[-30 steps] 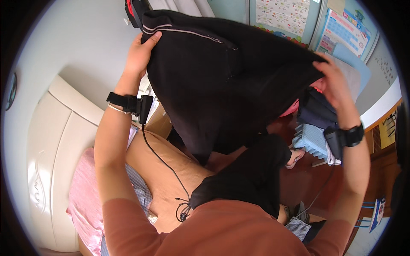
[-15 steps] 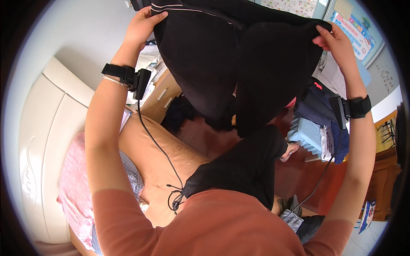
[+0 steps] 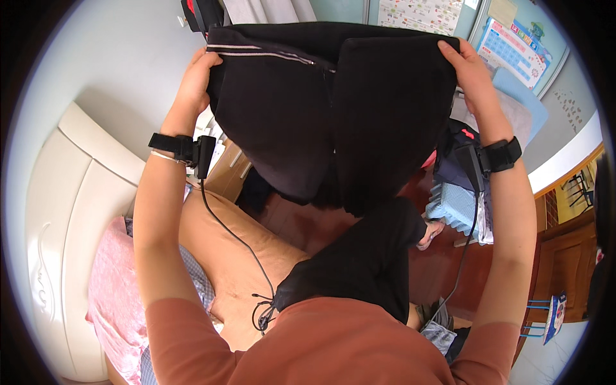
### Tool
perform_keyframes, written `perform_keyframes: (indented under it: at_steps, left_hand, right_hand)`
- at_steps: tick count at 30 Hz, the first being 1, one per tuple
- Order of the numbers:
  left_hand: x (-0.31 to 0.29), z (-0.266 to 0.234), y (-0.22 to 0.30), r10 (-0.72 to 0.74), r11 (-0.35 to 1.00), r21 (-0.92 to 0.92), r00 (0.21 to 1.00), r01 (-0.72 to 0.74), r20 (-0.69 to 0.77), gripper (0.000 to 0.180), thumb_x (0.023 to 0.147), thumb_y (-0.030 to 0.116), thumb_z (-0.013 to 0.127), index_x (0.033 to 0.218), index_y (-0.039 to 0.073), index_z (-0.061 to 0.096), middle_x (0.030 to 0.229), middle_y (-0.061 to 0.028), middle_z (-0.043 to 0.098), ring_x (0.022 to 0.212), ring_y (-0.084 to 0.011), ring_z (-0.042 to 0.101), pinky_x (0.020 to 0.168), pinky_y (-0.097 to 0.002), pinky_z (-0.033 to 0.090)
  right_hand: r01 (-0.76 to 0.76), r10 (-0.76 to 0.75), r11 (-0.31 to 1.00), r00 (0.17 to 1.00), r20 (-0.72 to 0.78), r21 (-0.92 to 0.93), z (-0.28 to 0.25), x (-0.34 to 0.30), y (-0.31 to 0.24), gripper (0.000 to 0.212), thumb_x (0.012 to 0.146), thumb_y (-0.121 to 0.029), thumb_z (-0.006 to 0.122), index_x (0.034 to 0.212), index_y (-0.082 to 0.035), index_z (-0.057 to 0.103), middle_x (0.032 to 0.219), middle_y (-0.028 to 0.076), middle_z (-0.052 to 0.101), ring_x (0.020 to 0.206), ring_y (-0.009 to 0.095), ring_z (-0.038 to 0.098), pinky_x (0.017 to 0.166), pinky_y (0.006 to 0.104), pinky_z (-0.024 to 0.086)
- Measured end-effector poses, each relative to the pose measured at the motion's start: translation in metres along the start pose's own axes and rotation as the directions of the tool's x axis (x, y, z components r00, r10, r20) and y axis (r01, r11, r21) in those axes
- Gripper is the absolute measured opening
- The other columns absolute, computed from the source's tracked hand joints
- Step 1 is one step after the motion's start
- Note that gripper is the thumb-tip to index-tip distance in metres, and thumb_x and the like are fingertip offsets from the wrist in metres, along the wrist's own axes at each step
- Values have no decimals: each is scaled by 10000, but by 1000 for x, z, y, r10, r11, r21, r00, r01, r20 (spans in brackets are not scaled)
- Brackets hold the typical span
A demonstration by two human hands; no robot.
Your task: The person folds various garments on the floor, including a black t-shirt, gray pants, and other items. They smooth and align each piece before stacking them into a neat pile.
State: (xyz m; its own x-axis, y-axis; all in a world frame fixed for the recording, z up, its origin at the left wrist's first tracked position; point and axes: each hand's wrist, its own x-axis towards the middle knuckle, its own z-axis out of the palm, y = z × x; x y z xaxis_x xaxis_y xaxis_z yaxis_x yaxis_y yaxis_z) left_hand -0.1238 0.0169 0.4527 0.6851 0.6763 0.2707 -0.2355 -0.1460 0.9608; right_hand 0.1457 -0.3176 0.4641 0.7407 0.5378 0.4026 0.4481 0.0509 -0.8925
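A wide black garment [image 3: 276, 122] with a white-edged zip hangs in front of me; its exact kind does not show clearly. My left hand [image 3: 197, 80] grips its upper left corner beside the zip, thumb on the near face. At the upper right corner, my right hand [image 3: 473, 74] pinches the cloth between thumb and fingers. The upper edge is stretched between both hands. The lower part falls in two lobes, reaching down close to my knee in black trousers [image 3: 359, 256]. Dark straps with small devices circle both my wrists.
A bed with a tan cover [image 3: 224, 224], pink bedding [image 3: 115, 295] and cream headboard [image 3: 70, 192] lies at my left. Behind the garment stands a wooden drawer unit [image 3: 230, 172]. At right, dark clothes [image 3: 457, 138] lie over a stool with a light-blue cover [image 3: 449, 205]. Cables run from both wrist devices.
Both hands have moved left, the right one further, and the garment has moved with them. Its upper edge has come into full view. Both grips remain.
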Motion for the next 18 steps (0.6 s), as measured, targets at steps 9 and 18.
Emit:
perform_keyframes:
  at_steps: [9, 18]
  left_hand:
    - [-3, -12, -15, -381, 918, -132, 924, 374, -36, 249, 848, 268, 585, 922, 31, 600, 869, -84, 650, 757, -202, 628, 712, -326, 526]
    - [-9, -4, -50, -520, 788, -363, 853, 498, 42, 220, 876, 177, 447, 886, -2, 575, 816, -116, 649, 679, -251, 634, 646, -368, 551]
  right_hand:
    - [-19, 20, 988, 1000, -11, 151, 31, 0, 37, 287, 897, -227, 533, 1066, 5, 540, 952, 48, 606, 826, 125, 556, 744, 256, 445]
    - [-285, 281, 943, 958, 52, 172, 64, -10, 66, 297, 889, -229, 531, 1062, 11, 510, 909, 63, 593, 783, 134, 562, 697, 278, 464]
